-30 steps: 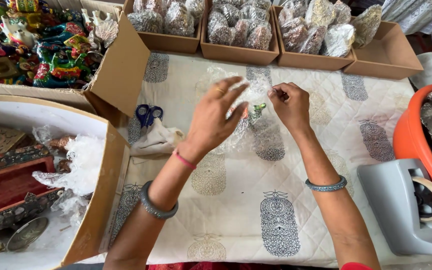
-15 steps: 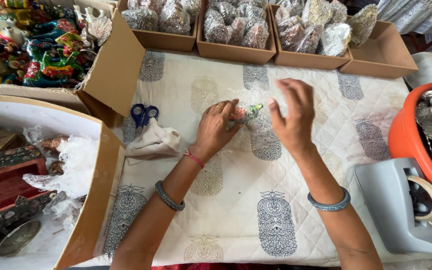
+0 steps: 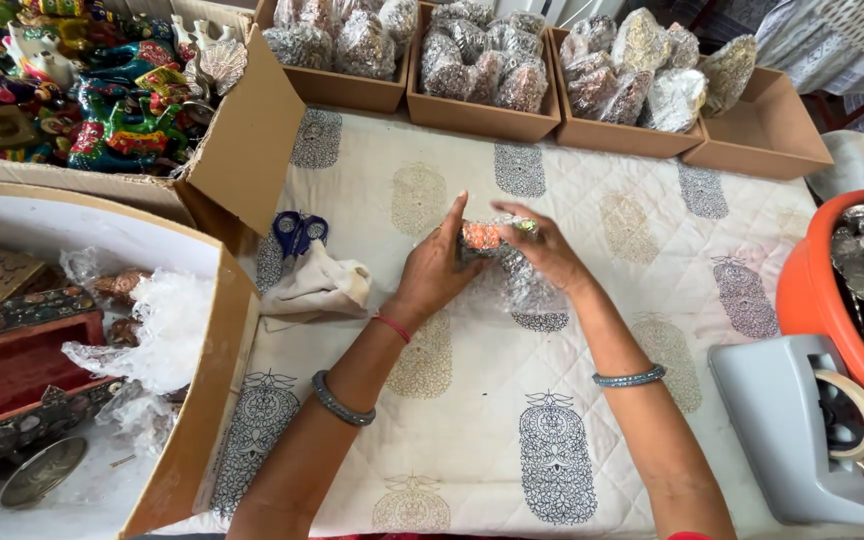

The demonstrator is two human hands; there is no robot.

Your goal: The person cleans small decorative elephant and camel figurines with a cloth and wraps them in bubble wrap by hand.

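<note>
- Small colourful figurine (image 3: 482, 236), partly wrapped in clear bubble wrap (image 3: 524, 285), lying on the printed quilted cloth (image 3: 572, 400) near the middle of the tabletop.
- Left hand (image 3: 437, 265): fingers closed against the figurine's left side, holding it.
- Right hand (image 3: 542, 250): fingers curled over the wrap and the figurine's right side, pressing it.
- Blue-handled scissors (image 3: 297, 232) and a crumpled cloth (image 3: 320, 288), left of the hands.
- Cardboard boxes (image 3: 472, 110) of wrapped pieces along the far edge.
- Grey tape dispenser (image 3: 802, 440) and orange tub (image 3: 812, 300) at the right edge.
</note>
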